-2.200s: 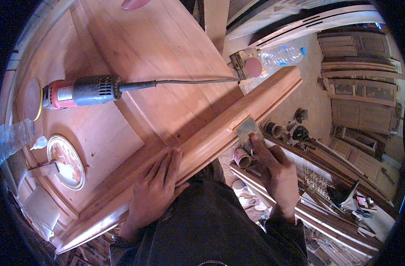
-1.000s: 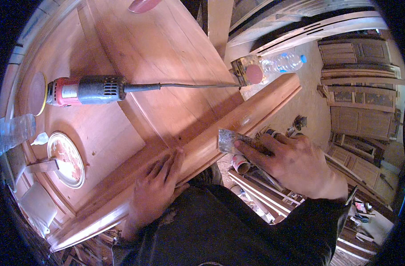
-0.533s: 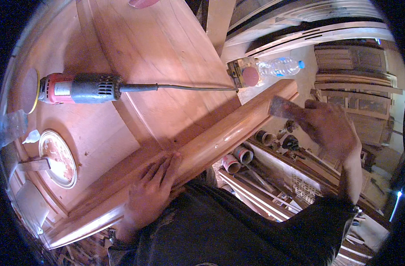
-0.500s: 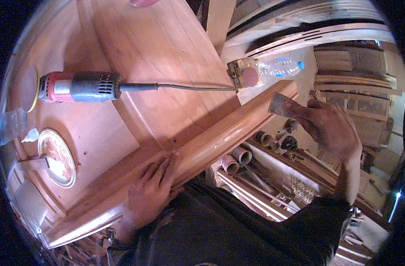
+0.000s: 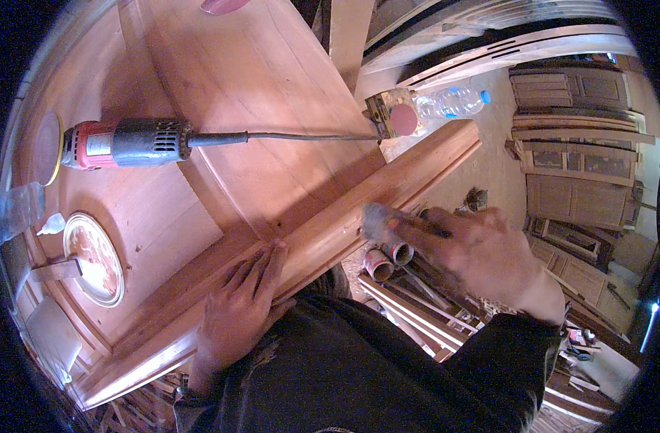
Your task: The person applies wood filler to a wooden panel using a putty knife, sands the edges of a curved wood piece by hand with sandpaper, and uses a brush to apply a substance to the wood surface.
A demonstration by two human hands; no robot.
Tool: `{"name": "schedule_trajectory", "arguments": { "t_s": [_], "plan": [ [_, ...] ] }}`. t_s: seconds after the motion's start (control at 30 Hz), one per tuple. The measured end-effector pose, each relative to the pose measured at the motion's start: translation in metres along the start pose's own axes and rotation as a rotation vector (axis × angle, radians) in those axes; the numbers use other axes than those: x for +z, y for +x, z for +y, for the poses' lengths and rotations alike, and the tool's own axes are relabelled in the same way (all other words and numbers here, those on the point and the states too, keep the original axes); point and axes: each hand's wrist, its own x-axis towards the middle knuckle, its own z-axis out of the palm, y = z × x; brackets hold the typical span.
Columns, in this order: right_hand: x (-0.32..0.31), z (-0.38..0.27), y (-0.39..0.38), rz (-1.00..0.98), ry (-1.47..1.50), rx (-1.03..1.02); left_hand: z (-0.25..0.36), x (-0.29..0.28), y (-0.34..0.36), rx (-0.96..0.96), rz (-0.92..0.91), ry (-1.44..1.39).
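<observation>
A reddish-brown wooden door panel [image 5: 287,173] lies before me, its moulded near edge [image 5: 417,162] running from lower left to upper right. My left hand [image 5: 236,296] rests on that edge, fingers stretched out over the wood. In my right hand [image 5: 474,252] is a putty knife [image 5: 377,220], its wide blade at the moulded edge; motion blurs hand and blade, so firm contact is hard to confirm. A round lid [image 5: 92,260] smeared with reddish filler lies on the panel at left, with a second flat-bladed tool [image 5: 55,270] across its rim.
A red and black angle grinder [image 5: 128,143] with a disc lies on the panel, its cord running right. Beyond the panel's far right corner are a clear plastic bottle [image 5: 453,102] and a box [image 5: 388,115]. Sanding rolls [image 5: 379,265] and timber [image 5: 417,310] are below the edge.
My right hand has swung left and toward me with the putty knife, from near the far end of the edge to its middle. My left hand stays in place.
</observation>
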Motion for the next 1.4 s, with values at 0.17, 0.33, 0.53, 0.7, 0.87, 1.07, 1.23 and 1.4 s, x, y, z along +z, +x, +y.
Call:
{"name": "schedule_trajectory", "arguments": {
  "t_s": [0.17,0.33,0.53,0.7,0.87,1.07,1.23,1.4],
  "plan": [
    [-0.012,0.030,-0.009,-0.090,-0.236,0.330,0.002,0.000,-0.003,-0.024,-0.017,0.005],
    [0.012,0.047,-0.027,0.170,0.131,0.287,0.001,0.005,-0.006,0.011,-0.013,0.108],
    [0.019,0.020,-0.021,0.164,0.247,0.285,0.005,0.004,-0.010,0.008,-0.063,0.131],
    [0.008,0.007,-0.018,0.042,0.128,0.168,0.004,0.009,-0.013,0.050,-0.044,0.162],
    [-0.012,-0.014,0.002,-0.095,0.028,0.034,0.004,0.008,-0.015,0.079,-0.043,0.179],
    [-0.009,-0.019,0.015,-0.106,-0.065,-0.006,0.001,0.007,-0.017,0.119,-0.009,0.160],
    [-0.019,-0.004,0.022,-0.211,-0.166,0.142,0.000,0.008,-0.016,0.127,-0.014,0.159],
    [-0.032,0.050,0.019,-0.140,0.074,0.355,0.003,0.005,-0.018,0.119,-0.005,0.154]
  ]
}}
